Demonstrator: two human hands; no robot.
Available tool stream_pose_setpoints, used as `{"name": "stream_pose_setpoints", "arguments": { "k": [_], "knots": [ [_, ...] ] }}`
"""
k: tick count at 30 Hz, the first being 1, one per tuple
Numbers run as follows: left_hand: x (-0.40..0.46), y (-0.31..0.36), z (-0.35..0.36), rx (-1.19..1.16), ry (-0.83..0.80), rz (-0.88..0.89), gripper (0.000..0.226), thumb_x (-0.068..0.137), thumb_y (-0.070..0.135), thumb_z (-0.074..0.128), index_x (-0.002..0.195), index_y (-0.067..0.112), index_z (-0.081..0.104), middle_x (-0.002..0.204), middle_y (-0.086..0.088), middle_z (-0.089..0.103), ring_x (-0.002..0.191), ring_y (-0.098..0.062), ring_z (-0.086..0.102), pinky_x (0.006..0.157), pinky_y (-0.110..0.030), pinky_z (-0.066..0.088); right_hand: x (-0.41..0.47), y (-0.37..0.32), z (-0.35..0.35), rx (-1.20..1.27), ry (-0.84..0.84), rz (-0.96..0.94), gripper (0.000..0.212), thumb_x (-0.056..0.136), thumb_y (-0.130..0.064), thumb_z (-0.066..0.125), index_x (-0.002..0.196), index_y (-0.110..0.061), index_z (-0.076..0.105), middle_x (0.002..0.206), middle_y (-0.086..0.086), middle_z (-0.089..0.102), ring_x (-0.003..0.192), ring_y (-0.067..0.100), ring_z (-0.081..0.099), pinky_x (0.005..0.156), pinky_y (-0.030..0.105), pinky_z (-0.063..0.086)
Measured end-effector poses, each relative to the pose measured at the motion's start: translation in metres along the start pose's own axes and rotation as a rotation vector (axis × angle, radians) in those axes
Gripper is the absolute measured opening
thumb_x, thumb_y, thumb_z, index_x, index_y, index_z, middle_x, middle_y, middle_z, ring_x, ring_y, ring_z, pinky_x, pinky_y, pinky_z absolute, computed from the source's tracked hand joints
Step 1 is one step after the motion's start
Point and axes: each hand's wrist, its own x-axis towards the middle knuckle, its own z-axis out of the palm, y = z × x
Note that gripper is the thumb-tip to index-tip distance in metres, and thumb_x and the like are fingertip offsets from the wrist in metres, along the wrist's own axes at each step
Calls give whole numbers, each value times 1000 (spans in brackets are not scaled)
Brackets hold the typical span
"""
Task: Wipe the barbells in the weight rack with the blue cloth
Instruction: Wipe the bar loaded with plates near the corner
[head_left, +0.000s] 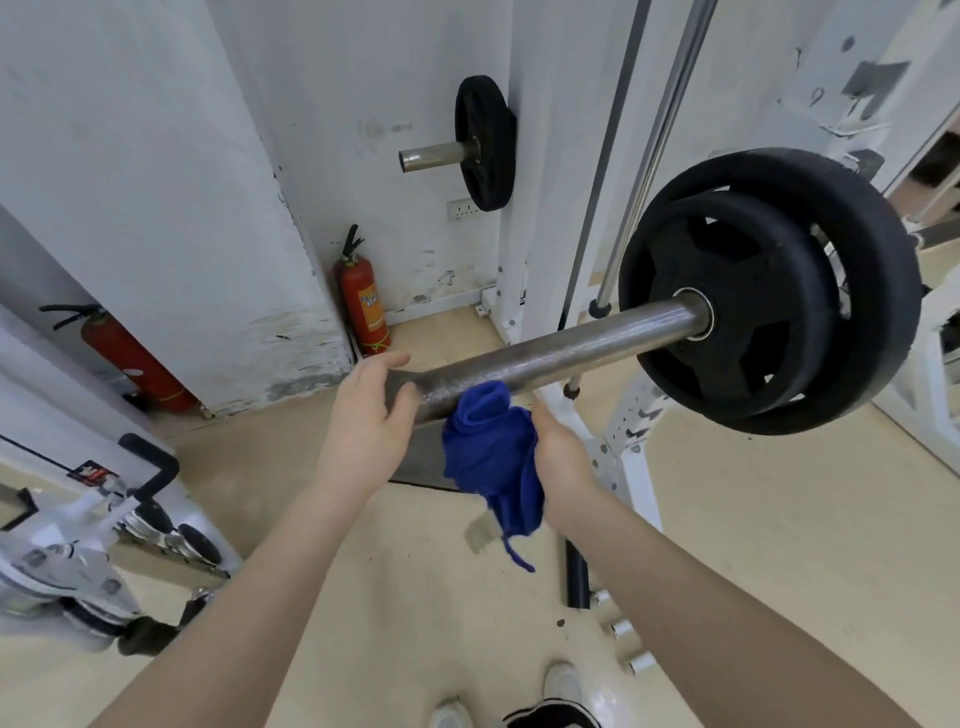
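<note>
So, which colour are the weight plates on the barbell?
Black weight plates, seen best in the head view.

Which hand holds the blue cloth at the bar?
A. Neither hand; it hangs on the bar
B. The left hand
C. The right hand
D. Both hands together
C: the right hand grips the blue cloth against the bar, while the left hand holds the bar's end bare.

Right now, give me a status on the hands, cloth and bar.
Left hand grips bar end. Right hand holds blue cloth against barbell sleeve. Black plates loaded farther along. Nothing blocking.
</note>
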Motion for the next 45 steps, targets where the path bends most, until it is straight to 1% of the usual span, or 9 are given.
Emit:
{"name": "stream_pose_setpoints", "arguments": {
  "k": [5, 13, 17, 23, 26, 30, 32, 40, 45],
  "knots": [
    [-7, -16, 1, 144, -88, 135, 40, 92, 18, 51, 132, 14, 47, 137, -2, 48, 128, -17, 41, 100, -13, 23, 16, 33, 51, 679, -273, 355, 45, 98, -40, 38, 130, -12, 50, 126, 19, 58, 112, 36, 54, 91, 47, 46],
    [-7, -19, 7, 186, -24, 183, 42, 90, 12, 53, 132, 13, 47, 136, -3, 48, 122, -21, 46, 102, -30, 36, 32, -9, 4, 665, 70, -73, 44, 101, -12, 23, 144, -4, 31, 149, 17, 33, 136, 35, 35, 101, 42, 37],
    [-13, -16, 16, 229, 11, 160, 44, 90, 8, 50, 133, 11, 44, 141, -6, 43, 127, -25, 44, 104, -35, 37, 44, -9, 3, 874, -6, 15, 46, 99, -26, 37, 144, -17, 34, 146, 4, 39, 137, 25, 34, 106, 37, 31],
    [-18, 17, 25, 545, 132, 326, 47, 74, 13, 67, 119, 5, 56, 140, -17, 47, 125, -35, 49, 93, -46, 47, 32, -18, 12, 758, -69, 99, 25, 90, -27, 47, 107, -9, 54, 94, 4, 56, 106, 24, 52, 99, 39, 44],
    [-9, 35, 36, 529, 84, 439, 44, 76, 9, 67, 119, 6, 57, 137, -16, 50, 126, -34, 49, 95, -48, 45, 45, -55, -36, 869, 123, 88, 17, 91, -11, 48, 78, -19, 43, 75, 5, 53, 66, 13, 49, 59, 27, 50],
    [8, 58, 67, 592, -47, 419, 50, 93, 15, 47, 141, 19, 32, 154, -8, 23, 142, -26, 21, 114, -41, 21, 65, -87, -104, 838, 183, 45, 27, 76, -13, 61, 94, -29, 50, 68, -3, 55, 66, 8, 54, 77, 18, 46],
    [13, 69, 88, 652, -104, 397, 55, 96, 20, 40, 146, 23, 18, 157, -5, 10, 145, -23, 10, 117, -39, 10, 63, -96, -117, 824, 135, -3, 27, 69, -4, 56, 79, -29, 50, 50, -5, 54, 46, 3, 53, 53, 10, 46],
    [0, 89, 124, 723, -49, 246, 61, 91, 19, 40, 147, 20, 15, 157, -7, 13, 145, -24, 7, 118, -42, 6, 43, -77, -120, 562, -116, 20, 25, 97, -6, 37, 116, -7, 52, 108, 17, 64, 100, 23, 61, 84, 31, 48],
    [-12, 114, 140, 347, -28, 211, 50, 91, 4, 41, 140, 8, 36, 156, -10, 16, 145, -26, 11, 119, -38, 12, 9, -74, -177, 234, -402, 59, 33, 94, -19, 49, 126, -14, 57, 121, 13, 64, 111, 30, 61, 93, 40, 49]
  ]
}}
